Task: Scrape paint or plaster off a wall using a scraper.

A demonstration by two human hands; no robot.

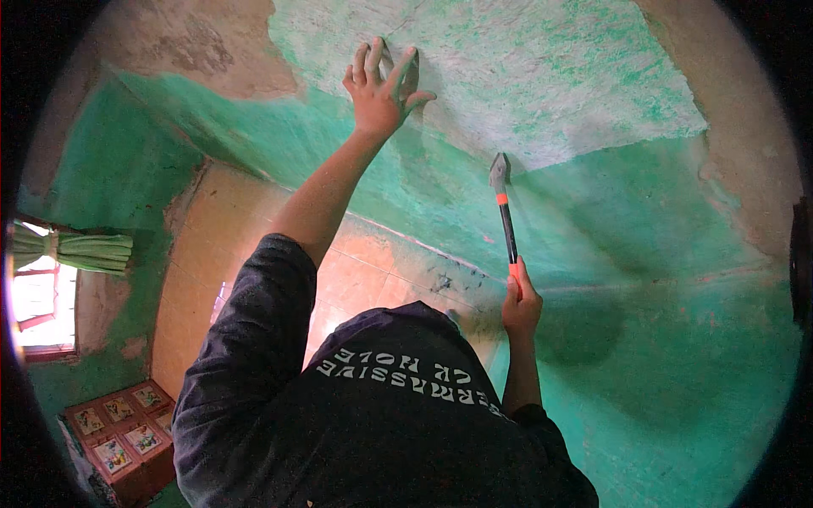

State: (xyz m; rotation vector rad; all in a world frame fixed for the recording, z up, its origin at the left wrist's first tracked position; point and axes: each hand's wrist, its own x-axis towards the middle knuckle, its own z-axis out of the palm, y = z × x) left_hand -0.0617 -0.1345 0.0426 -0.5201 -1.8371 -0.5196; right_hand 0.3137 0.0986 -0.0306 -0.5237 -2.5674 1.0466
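Observation:
My left hand (378,93) is raised against the wall, fingers spread, at the border of the pale scraped patch (525,80). In my right hand (521,306) is a hammer (507,222) with a grey metal head and a black and orange handle. The fingers wrap round the lower end of the handle, and the head points upward. That head lies at or very near the wall, by the patch's lower edge; whether it touches, I cannot tell. Green paint (652,199) covers the wall below the patch.
Bare brownish plaster (203,51) shows at the upper left. Orange tiles (220,229) run beyond my left arm. At the far left is a window (47,309) with a green curtain (93,252). A reddish-brown cabinet (127,432) with picture panels stands at the lower left.

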